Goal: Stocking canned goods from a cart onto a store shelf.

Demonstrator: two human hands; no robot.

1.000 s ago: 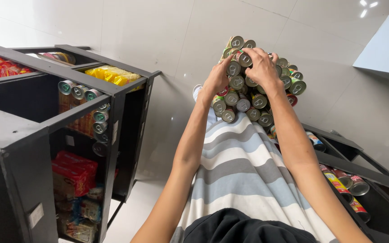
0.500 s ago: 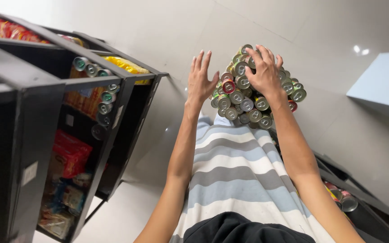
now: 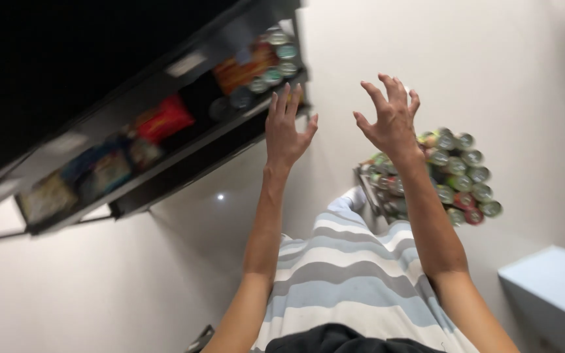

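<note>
A: What sits at the far left?

B: A black metal shelving unit (image 3: 165, 78), tilted across the view. It holds blurred packets, a red packet (image 3: 168, 117) among them, and a row of small cans with silver tops (image 3: 276, 62) at its right end.

A: And the hands?

B: The person's left hand (image 3: 287, 127) is raised just below that row of cans, fingers straight and spread, holding nothing. The right hand (image 3: 390, 117) is up beside it, fingers curled like a claw, also empty and touching nothing.

A: Where is the stack of tins?

B: The stacked pile of round drink cans with silver lids (image 3: 459, 176) lies lower right, behind the right wrist and apart from both hands. Below the arms runs a cloth with grey, white and pale blue stripes (image 3: 354, 281). A pale blue box-shaped surface (image 3: 550, 287) sits at the far right.
</note>
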